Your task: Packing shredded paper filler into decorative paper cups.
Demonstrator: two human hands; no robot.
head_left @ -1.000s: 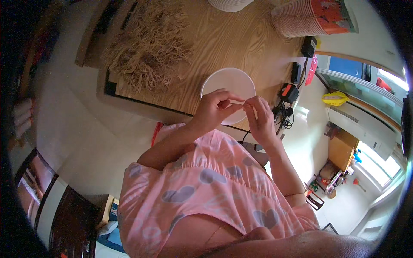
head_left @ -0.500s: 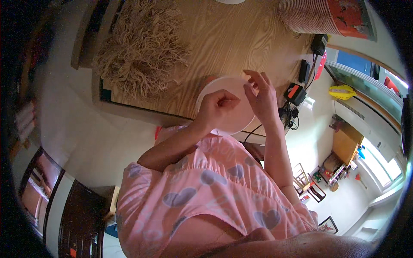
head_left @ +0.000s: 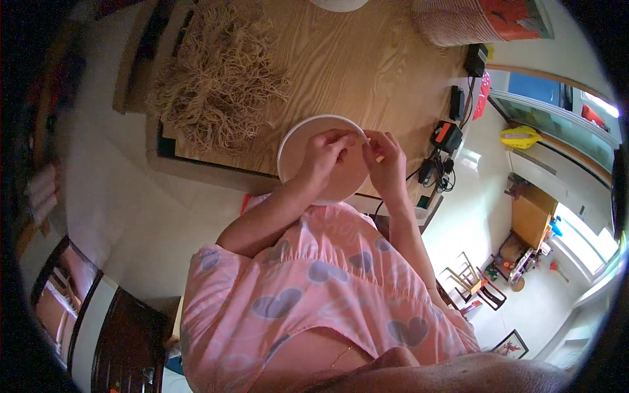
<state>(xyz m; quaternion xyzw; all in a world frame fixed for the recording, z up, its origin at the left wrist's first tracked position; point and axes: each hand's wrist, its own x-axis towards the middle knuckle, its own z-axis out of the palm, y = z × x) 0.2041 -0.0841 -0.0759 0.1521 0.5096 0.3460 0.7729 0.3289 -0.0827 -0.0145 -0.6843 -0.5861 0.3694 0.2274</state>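
A round, white-rimmed tub point(head_left: 284, 171) with a pinkish-tan inside sits at the near edge of the wooden table, against my lap. Over it, my left hand point(head_left: 325, 152) has its fingers curled and pinched. My right hand point(head_left: 386, 160) meets it above the tub's right rim, thumb and fingers also pressed together. Whatever is between the fingertips is too small to make out. Left of the tub lies a tangled heap of beige twine point(head_left: 219, 82) with many loose strands.
A stack of nested paper tubs point(head_left: 472, 19), red at one end, lies at the table's far right. Black power adapters point(head_left: 447, 136) and cables line the right edge. Part of a white round thing point(head_left: 339, 4) shows at the far edge. Wooden chairs point(head_left: 472, 278) stand off right.
My right hand has come down and left, its spread fingers now closed against my left hand's fingertips. The tub appears shifted slightly left, and the whole view has moved a little.
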